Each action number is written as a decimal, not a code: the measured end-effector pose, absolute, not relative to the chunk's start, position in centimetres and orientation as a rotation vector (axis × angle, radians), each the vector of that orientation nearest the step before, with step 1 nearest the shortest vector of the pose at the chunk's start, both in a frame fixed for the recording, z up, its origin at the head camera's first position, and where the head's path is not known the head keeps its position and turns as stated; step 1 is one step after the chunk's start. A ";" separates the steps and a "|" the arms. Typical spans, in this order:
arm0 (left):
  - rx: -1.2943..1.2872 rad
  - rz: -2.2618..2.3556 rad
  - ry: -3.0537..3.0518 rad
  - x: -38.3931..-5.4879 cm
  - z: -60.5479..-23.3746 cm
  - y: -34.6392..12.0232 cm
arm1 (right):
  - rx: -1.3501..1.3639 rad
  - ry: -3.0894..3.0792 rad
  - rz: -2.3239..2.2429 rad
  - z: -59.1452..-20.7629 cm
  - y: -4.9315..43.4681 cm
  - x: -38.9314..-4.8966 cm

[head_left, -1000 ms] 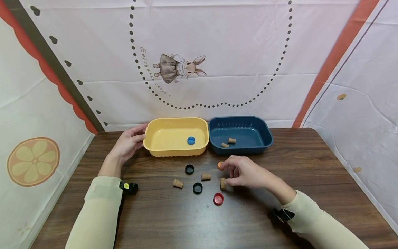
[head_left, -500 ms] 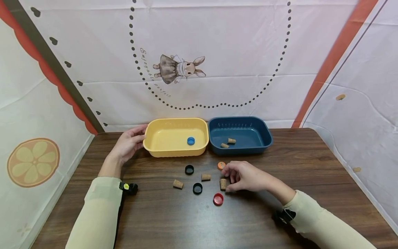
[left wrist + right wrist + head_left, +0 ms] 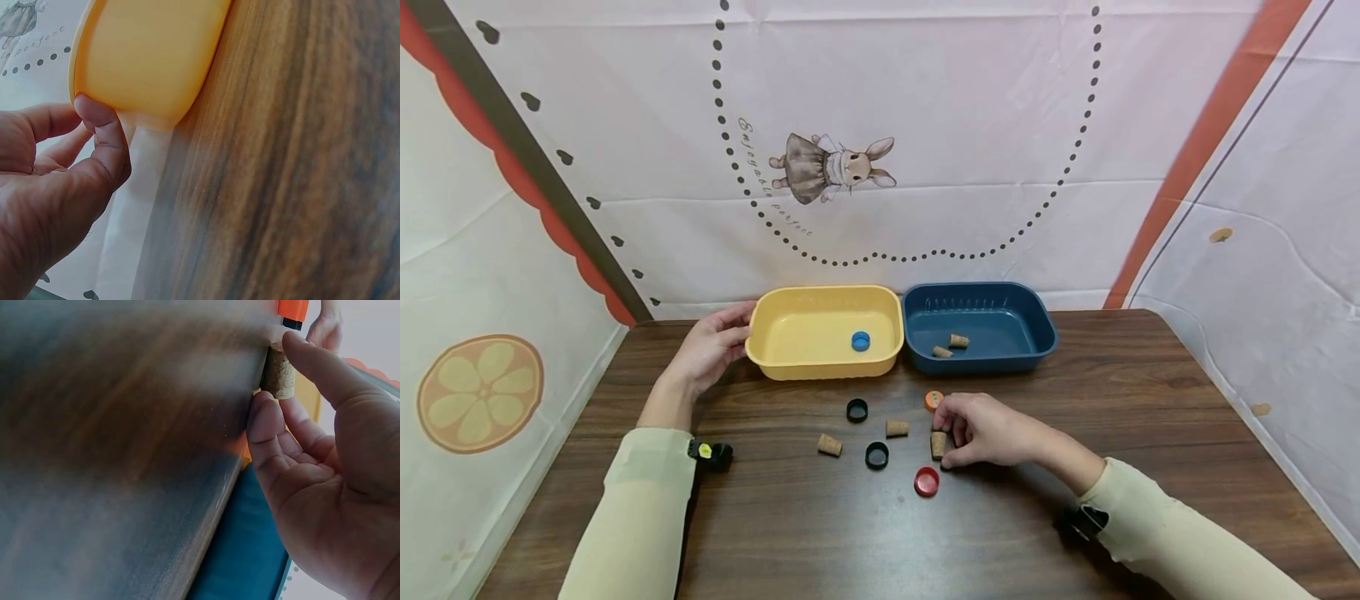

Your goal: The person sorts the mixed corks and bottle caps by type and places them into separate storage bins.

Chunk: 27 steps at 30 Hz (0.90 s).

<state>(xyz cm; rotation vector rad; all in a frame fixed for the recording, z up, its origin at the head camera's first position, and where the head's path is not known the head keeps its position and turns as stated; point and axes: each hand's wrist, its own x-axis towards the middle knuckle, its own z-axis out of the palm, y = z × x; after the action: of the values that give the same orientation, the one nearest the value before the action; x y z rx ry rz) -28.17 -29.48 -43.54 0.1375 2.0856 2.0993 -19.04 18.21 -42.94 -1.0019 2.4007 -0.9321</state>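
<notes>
My left hand (image 3: 707, 346) rests against the left end of the yellow tray (image 3: 767, 365), its thumb and fingers touching the outside near the rim. In the left wrist view the thumb (image 3: 94, 111) lies at the tray's edge. My right hand (image 3: 1000, 429) pinches a cork (image 3: 938, 446) lengthwise between thumb and fingertip; the cork lies on the table. In the right wrist view this cork (image 3: 280, 375) sits between them. Just beyond is an orange cap (image 3: 933, 400), and a red cap (image 3: 927, 481) lies nearer.
Two more corks, including one cork (image 3: 897, 427), and two black caps, including one black cap (image 3: 876, 455), lie left of my right hand. A blue cap (image 3: 861, 340) is in the yellow tray. The dark blue tray (image 3: 1037, 358) beside it holds two corks.
My right hand has drawn back from the orange cap, uncovering it, and its fingertips have closed in around the cork's two ends. The left hand stays at the tray.
</notes>
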 end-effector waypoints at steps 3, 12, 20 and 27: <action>0.134 2.096 2.097 -28.2 -43.5 -29.4 | -0.996 2.405 -0.920 -42.9 18.2 -19.0; 0.120 2.095 2.079 -28.0 -43.2 -29.4 | -1.022 2.418 -0.925 -42.9 18.3 -18.9; 0.123 2.100 2.078 -28.0 -43.2 -29.3 | -1.022 2.442 -0.948 -42.2 18.6 -18.9; 0.118 2.097 2.075 -28.0 -43.2 -29.4 | -1.018 2.473 -0.984 -41.4 19.2 -19.1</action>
<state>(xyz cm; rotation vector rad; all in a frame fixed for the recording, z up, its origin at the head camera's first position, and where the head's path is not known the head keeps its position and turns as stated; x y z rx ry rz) -27.98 -29.38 -43.23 0.1183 2.0753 2.0967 -19.10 19.20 -41.35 -1.0176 2.4730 -0.9839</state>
